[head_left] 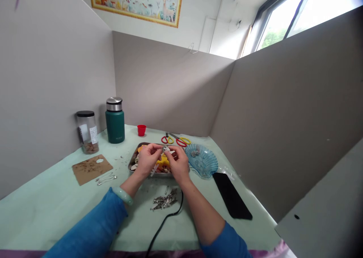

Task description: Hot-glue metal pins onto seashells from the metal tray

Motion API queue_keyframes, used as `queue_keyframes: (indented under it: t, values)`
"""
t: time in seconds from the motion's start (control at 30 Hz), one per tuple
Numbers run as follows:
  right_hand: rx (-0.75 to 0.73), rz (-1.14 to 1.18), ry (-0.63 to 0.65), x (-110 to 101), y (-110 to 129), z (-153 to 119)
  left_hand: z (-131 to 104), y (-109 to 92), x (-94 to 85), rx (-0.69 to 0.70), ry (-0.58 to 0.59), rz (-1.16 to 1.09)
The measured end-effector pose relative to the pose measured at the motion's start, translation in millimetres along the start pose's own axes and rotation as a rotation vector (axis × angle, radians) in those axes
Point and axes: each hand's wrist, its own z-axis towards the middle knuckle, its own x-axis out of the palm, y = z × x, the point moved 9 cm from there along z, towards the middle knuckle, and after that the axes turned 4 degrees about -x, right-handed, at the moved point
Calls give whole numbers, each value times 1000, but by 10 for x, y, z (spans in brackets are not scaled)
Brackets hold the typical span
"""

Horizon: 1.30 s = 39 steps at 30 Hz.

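Right, my left hand [146, 159] and right hand [178, 162] both pinch a small metal clip [165, 149] w/ fingers closed, just above the tray [132, 162]. Few finished pieces in blue dish [208, 166]; clip pile [166, 201] on table still waits, so early-mid, I'd judge.

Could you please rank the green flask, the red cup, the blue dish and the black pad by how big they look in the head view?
1. Black pad, though nearest the camera.
2. Blue dish and green flask, too alike to separate.
3. Red cup, clearly smallest.
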Motion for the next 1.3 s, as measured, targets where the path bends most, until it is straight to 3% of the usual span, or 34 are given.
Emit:
queue_keyframes:
  t: [0.63, 0.9, 1.13, 1.3]
  values:
    - [-41, -13, 40, 28, 109, -5, -43, -136, -56, 115, -43, 82]
    - [-44, 19, 55, 39, 104, 1, -93, -270, -55, 315, -23, 252]
    - [-68, 9, 56, 36, 118, -1, -205, -542, 4, 521, -29, 411]
    - [-41, -46, 66, 43, 115, -3, -235, -605, 38, 570, -18, 457]
